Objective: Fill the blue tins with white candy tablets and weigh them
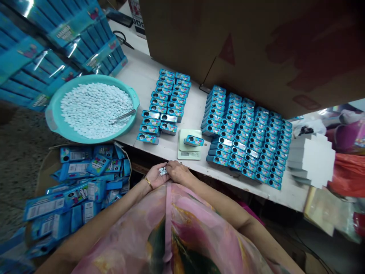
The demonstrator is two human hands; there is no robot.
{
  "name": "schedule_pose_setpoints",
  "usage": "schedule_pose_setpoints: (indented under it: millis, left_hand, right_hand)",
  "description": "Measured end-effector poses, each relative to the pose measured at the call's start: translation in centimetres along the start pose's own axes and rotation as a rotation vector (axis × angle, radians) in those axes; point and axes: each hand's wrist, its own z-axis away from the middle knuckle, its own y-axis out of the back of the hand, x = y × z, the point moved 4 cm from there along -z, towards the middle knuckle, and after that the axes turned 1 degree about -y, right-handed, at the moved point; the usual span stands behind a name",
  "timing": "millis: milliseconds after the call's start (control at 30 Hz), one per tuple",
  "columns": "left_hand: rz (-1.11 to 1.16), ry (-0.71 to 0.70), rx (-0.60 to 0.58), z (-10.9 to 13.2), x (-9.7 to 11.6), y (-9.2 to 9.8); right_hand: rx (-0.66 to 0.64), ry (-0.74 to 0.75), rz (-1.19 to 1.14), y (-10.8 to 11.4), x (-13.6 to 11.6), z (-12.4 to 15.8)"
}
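Left hand [154, 176] cupped palm-up, holding a small pile of white mints [162, 171]; right hand [178, 172] curled against it over the pile, its grip on any mint not determinable. Directly ahead, within easy reach, an open blue tin [194, 140] rests on a small scale [186, 154], set on the bench [137, 80] between left rows of tins [162, 102] and right rows of tins [242, 133]. Further left, a teal basin [55, 114] of more mints [95, 110] holds a metal scoop [123, 116], its handle toward the rows, above a carton [45, 179] of blue boxes [76, 194].
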Motion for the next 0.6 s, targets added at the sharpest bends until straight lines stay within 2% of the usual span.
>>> schedule_pose_setpoints:
  millis: [167,400,500,600]
  left_hand:
    - [-0.005,0.004,-0.026,-0.2,0.1,-0.2]
    - [-0.050,0.008,-0.069,-0.4,0.0,-1.1]
    - [-0.032,-0.002,-0.118,-0.6,0.1,-1.9]
    - [-0.036,-0.048,-0.141,-0.9,0.6,-2.8]
  right_hand:
    - [0.043,0.060,-0.073,0.3,0.2,0.3]
    - [0.153,0.049,-0.219,0.3,1.0,0.9]
    - [0.227,0.025,-0.303,1.3,1.6,1.3]
    - [0.400,-0.051,-0.360,3.7,3.4,1.9]
